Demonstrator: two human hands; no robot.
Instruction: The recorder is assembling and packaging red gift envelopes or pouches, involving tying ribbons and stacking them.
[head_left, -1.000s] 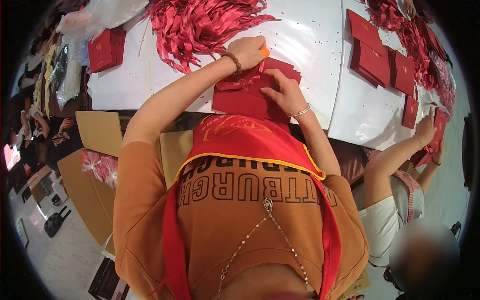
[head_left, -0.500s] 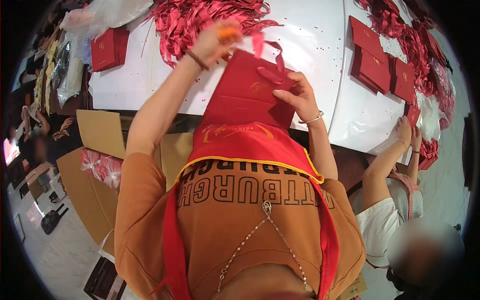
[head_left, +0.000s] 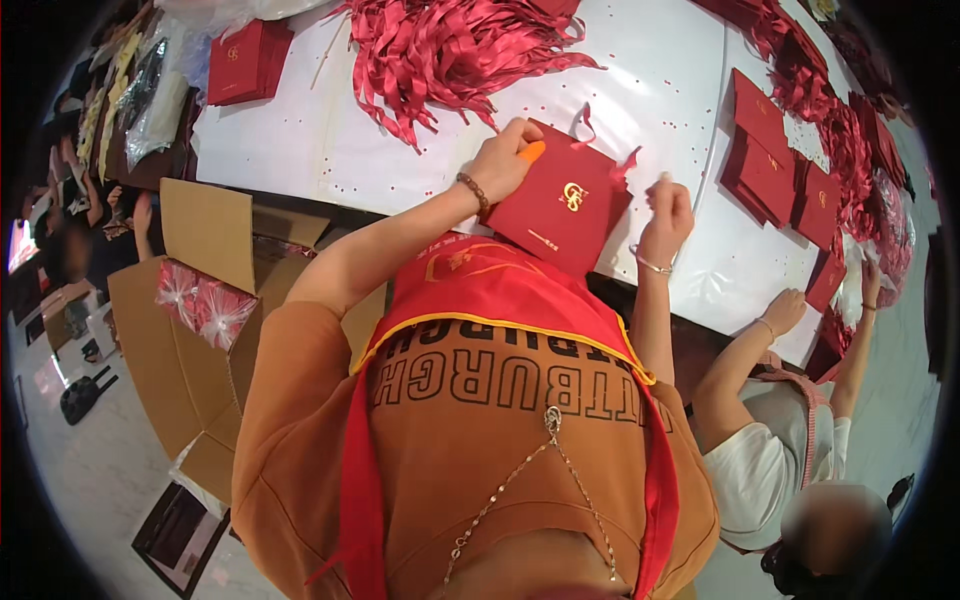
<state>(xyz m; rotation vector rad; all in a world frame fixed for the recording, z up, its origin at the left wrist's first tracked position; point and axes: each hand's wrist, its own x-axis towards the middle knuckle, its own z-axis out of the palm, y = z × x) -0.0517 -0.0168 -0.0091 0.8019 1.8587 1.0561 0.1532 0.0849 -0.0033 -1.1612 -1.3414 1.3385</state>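
A flat dark-red paper gift bag (head_left: 560,195) with a gold emblem lies at the table's near edge, tilted against my red apron (head_left: 490,275). My left hand (head_left: 505,162) grips its upper left edge, thumb on the front; an orange cover sits on one digit. Pinkish-red ribbon (head_left: 628,165) sticks up from the bag's top and right corner. Just right of the bag, clear of its paper, my right hand (head_left: 668,218) is raised with curled fingers. Whatever those fingers may hold is hidden.
A heap of red ribbons (head_left: 450,65) lies beyond the bag on the white table (head_left: 270,145). Red bags are stacked at far left (head_left: 245,65) and right (head_left: 760,150). A co-worker's hand (head_left: 785,310) works at right. An open carton (head_left: 165,340) stands at my left.
My left hand has come down from above the bag onto its left edge. My right hand has let go of the bag and moved right. The bag's emblem side now faces up.
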